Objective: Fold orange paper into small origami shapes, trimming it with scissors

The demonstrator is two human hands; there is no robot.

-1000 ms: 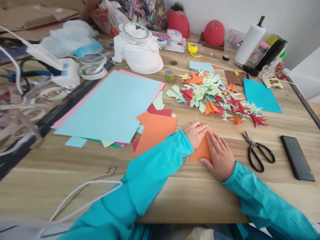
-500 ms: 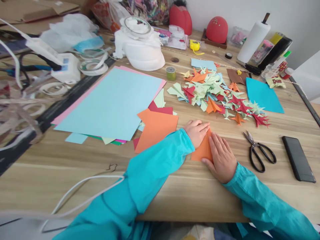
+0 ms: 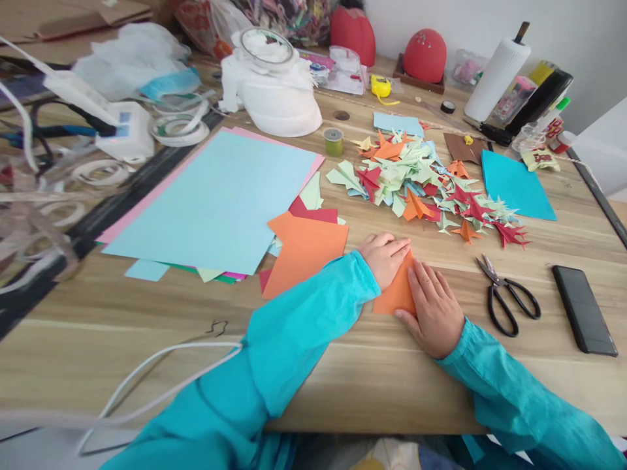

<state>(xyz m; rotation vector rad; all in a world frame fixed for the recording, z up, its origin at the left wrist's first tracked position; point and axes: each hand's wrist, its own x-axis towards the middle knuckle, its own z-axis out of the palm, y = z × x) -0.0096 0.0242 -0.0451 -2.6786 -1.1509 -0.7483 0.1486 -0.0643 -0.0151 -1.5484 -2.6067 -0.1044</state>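
A piece of orange paper [image 3: 396,297], apparently folded, lies on the wooden table between my hands. My left hand [image 3: 385,260] rests on its upper left part, fingers stretched out over it towards the top corner. Along the right edge lies my right hand [image 3: 437,308], flat, with its fingers pointing up and the thumb at the lower part of the paper. Both hands press on the sheet from above rather than gripping it. Another orange sheet [image 3: 308,251], with a piece cut out of its corner, is beside my left sleeve.
Folded paper shapes [image 3: 406,170] in several colours are heaped beyond my hands. Black-handled scissors [image 3: 502,284] and a phone [image 3: 582,310] lie to the right. Large blue sheets [image 3: 210,196] are stacked at left, near a green thread spool [image 3: 334,142]. A white cable [image 3: 161,356] crosses the front left.
Both hands stay in place on the orange paper, with hardly any visible movement. The whole view has shifted very slightly.
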